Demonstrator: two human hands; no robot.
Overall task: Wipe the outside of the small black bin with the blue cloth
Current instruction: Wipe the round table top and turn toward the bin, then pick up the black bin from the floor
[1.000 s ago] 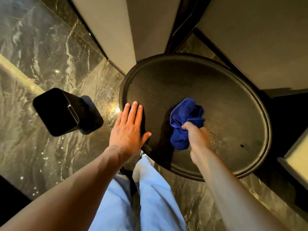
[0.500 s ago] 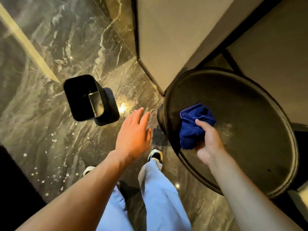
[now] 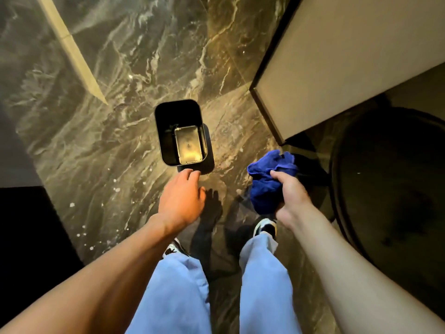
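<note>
Fingers (image 3: 190, 175) of my left hand (image 3: 181, 201) are stretched forward and lie close together, holding nothing; their tips reach the near side of the small black bin (image 3: 180, 132), but I cannot tell if they touch it or only hover above. My right hand (image 3: 290, 197) is closed around the blue cloth (image 3: 267, 184), which is crumpled into one bunch and hangs over the floor (image 3: 108, 131), apart from the bin.

I see one bin. It stands upright on the dark marble floor, its opening toward the camera and a pale rectangular bottom visible inside. On its left side and behind it the floor is open and wide. On its right side the corner of a beige cabinet (image 3: 337, 75) comes near, with a strip of floor between them. Further right, the round black table (image 3: 395, 179) fills the right edge of the view, its rim just beside my right hand.

Below I count two legs in light blue trousers (image 3: 175, 297) and two shoes (image 3: 266, 227), both on the floor behind the hands. One pale strip (image 3: 72, 51) crosses the floor at the upper left, well apart from the bin.
</note>
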